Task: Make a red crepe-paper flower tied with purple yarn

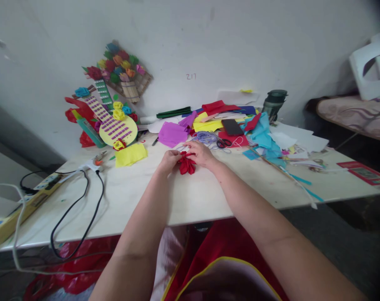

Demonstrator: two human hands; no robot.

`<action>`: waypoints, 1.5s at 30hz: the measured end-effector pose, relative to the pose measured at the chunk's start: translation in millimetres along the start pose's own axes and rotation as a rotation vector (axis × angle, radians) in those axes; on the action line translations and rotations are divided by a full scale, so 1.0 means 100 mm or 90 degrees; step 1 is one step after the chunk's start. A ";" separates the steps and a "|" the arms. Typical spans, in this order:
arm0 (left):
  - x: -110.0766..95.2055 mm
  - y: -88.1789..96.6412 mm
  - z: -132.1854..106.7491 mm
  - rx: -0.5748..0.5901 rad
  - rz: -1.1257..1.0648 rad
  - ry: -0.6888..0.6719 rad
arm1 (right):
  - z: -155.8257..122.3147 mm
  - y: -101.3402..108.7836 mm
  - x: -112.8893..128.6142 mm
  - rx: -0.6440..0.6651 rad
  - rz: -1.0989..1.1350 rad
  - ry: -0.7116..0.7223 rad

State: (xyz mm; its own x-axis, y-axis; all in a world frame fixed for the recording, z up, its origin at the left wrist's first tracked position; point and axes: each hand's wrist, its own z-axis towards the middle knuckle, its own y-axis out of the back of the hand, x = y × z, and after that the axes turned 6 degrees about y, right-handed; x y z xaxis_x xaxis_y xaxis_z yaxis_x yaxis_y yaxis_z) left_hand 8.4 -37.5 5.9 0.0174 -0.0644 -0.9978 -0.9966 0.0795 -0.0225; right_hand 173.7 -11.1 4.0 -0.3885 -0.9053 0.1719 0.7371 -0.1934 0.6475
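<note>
Between my two hands is a red paper flower, its petals hanging down just above or on the white table. My left hand pinches its left edge with thumb and fingers. On the other side my right hand has its fingers closed at the flower's upper right. Just behind my hands lie a coil of pale lilac string and black-handled scissors. A purple paper sheet is spread out behind my left hand.
A dark phone lies among coloured paper. Yellow crepe paper and a guitar-shaped craft are at left, with a glue bottle and a looped black cable. A dark green bottle stands back right. The table's front edge is close to me.
</note>
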 end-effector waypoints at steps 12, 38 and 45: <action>-0.02 -0.03 -0.02 -0.025 -0.014 0.030 | 0.06 0.06 0.20 0.062 -0.096 0.047; 0.03 -0.05 0.02 -0.059 -0.039 0.035 | 0.03 0.08 0.15 0.083 -0.126 0.012; 0.00 0.00 -0.01 -0.029 -0.103 0.062 | 0.08 0.11 0.27 0.103 -0.148 0.069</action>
State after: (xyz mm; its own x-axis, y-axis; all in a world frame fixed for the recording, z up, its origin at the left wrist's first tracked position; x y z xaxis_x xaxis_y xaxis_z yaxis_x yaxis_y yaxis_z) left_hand 8.6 -38.6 6.1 0.1718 -0.1694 -0.9705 -0.9841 0.0160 -0.1770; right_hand 167.1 -35.1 21.8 -0.4692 -0.8804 -0.0692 0.5347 -0.3456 0.7712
